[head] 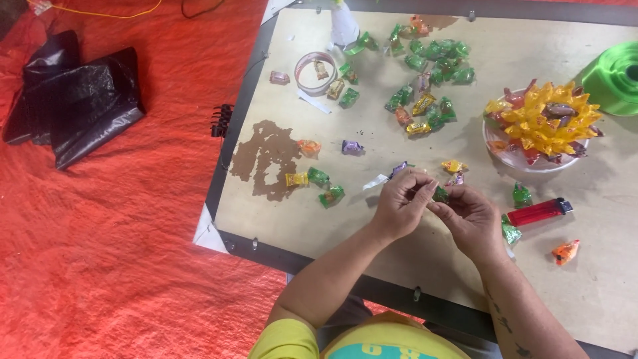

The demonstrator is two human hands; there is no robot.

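My left hand (401, 203) and my right hand (470, 219) meet over a tan board (372, 226), and their fingertips pinch a small green wrapped candy (440, 194) between them. A strip of clear tape (376, 181) lies just left of my left hand. Yellow, purple and green candies (454, 166) lie close beyond my fingers. To the right, a white plate (512, 158) carries a flower-like ring of yellow and red candy wrappers (545, 119).
A red lighter (541, 211) and an orange candy (565, 252) lie right of my right hand. Several loose candies (425, 80), a tape roll (316, 72), a white glue bottle (343, 25) and a green ribbon spool (615, 76) sit farther back. A black bag (73, 100) lies on the red cloth.
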